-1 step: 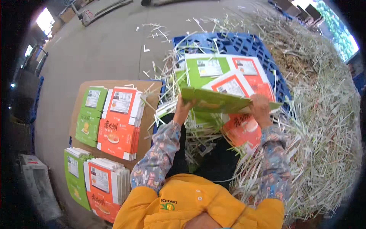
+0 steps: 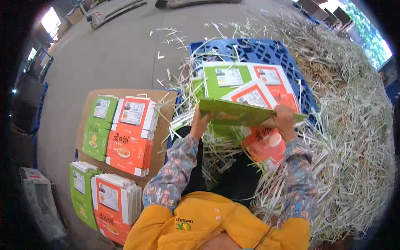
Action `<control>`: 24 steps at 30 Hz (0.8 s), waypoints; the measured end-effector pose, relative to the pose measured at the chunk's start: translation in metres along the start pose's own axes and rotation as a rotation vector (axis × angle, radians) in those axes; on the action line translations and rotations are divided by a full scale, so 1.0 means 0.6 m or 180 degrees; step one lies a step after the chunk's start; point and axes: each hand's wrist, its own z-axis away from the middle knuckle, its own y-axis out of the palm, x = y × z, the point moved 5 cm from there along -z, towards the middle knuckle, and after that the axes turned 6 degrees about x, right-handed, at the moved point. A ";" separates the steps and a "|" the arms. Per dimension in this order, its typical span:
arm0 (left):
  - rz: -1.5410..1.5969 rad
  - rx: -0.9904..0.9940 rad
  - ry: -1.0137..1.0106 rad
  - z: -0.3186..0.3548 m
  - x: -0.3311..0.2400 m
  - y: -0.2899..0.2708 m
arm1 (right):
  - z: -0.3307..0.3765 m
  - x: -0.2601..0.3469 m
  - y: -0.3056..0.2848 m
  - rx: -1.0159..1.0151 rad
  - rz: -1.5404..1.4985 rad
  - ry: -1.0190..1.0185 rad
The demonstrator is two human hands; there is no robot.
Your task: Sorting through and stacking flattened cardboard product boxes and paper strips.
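By a closed grip at each end, the left hand (image 2: 201,121) and the right hand (image 2: 285,121), a flat green carton (image 2: 239,112) was held edge-up, presumably so that sagging was prevented; whether several layers were held could not be told. It was kept over the orange carton (image 2: 262,143) and others loosely overlapped on the blue pallet (image 2: 254,43). Shredded strips (image 2: 350,154) were heaped to the right. At the left, a green stack (image 2: 98,125) and an orange stack (image 2: 127,135) were set on brown cardboard (image 2: 161,133), apparently separated by colour for easy counting.
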 end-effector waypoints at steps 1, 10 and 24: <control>0.0056 -0.0020 -0.0234 0.007 0.012 0.005 | 0.009 -0.003 0.002 0.0168 -0.0111 0.0158; 0.0380 0.0433 -0.0627 0.035 0.064 -0.021 | -0.005 -0.014 -0.001 0.0153 -0.0260 0.0033; 0.0903 -0.0113 -0.1304 0.105 -0.035 0.000 | -0.091 0.057 -0.113 -0.1072 -0.1253 0.0285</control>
